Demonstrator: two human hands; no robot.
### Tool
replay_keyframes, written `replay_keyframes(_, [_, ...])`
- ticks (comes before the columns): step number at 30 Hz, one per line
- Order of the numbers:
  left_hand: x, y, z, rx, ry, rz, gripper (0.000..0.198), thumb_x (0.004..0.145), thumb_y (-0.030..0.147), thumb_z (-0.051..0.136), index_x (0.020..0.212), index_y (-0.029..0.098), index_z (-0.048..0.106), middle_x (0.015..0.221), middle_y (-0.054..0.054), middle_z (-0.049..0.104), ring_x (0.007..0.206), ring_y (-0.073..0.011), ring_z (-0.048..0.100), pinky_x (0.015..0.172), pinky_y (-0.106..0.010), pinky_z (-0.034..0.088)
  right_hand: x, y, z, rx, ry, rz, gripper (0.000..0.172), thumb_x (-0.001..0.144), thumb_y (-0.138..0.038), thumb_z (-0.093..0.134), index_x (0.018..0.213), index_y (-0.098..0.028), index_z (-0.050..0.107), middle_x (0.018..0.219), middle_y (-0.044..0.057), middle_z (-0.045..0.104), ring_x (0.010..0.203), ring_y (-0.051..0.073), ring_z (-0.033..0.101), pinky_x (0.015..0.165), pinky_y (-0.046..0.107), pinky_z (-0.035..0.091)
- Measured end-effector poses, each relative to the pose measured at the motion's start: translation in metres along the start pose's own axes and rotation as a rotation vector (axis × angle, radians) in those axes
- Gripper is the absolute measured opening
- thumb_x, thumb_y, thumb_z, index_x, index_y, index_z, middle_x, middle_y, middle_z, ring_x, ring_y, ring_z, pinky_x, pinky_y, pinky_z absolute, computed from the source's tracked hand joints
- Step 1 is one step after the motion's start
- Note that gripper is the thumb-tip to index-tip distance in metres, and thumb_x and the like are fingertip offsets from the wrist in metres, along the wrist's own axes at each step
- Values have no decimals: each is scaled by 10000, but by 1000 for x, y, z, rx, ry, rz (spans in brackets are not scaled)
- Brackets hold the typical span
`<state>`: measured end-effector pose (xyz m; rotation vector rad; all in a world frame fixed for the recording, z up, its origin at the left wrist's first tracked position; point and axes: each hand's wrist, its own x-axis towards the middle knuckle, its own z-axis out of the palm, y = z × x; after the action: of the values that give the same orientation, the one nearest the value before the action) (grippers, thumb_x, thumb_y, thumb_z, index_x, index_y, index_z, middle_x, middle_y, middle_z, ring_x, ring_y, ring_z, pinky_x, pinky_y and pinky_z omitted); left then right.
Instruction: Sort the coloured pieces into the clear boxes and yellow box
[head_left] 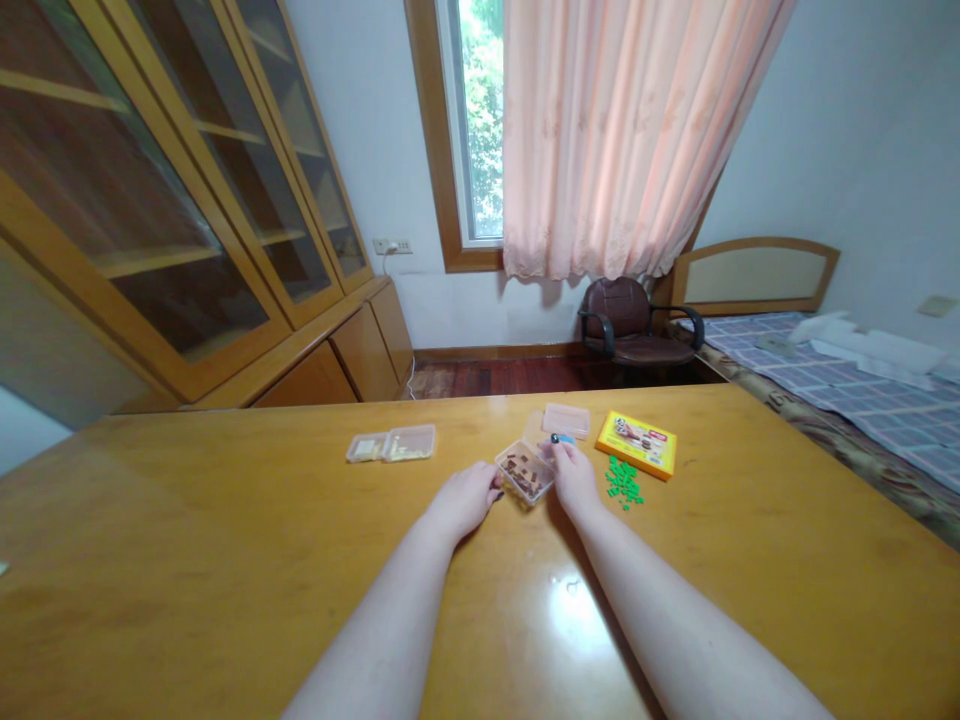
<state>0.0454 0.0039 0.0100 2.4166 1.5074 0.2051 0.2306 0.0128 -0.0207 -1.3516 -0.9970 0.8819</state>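
Note:
A small clear plastic box (513, 489) with several brown building-block pieces (527, 474) in it is between my two hands and looks slightly tilted. My left hand (466, 497) has its fingers closed at the box's left edge. On the opposite side, my right hand (574, 477) grips the right edge, thumb up. Something blue (568, 438) shows just behind the right fingers; I cannot make out what it is. Some yellowish bits appear at the underside of the box, partly hidden. Small green block pieces (624, 482) lie in a loose pile to the right of my right hand.
A yellow product box (637, 443) lies behind the green pile. A clear plastic lid (566, 420) rests beyond my right hand. To the left, an opened clear case (409, 443) holds pale pieces. The wooden table's (225, 560) far edge faces a brown armchair (626, 320).

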Motion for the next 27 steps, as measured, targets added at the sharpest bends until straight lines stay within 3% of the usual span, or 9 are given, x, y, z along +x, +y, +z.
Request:
replay_keyframes(10, [1,0,2,25,-38,-28,142,822,245,420,878,204,544,912,-49,592,819,-165,558,693,-249,392,2,3,-1,-19,-17,-10,344,723,-445,438,729,-164,636,757,70,650,745,209,579,682,296,419])
replay_keyframes(27, [2,-1,6,19,3,7,182,844,277,390,909,201,542,907,-51,589,800,-165,560,686,-251,396,1,2,-1,-34,-15,-43,317,729,-420,440,683,-166,622,730,62,646,715,191,568,688,286,402])
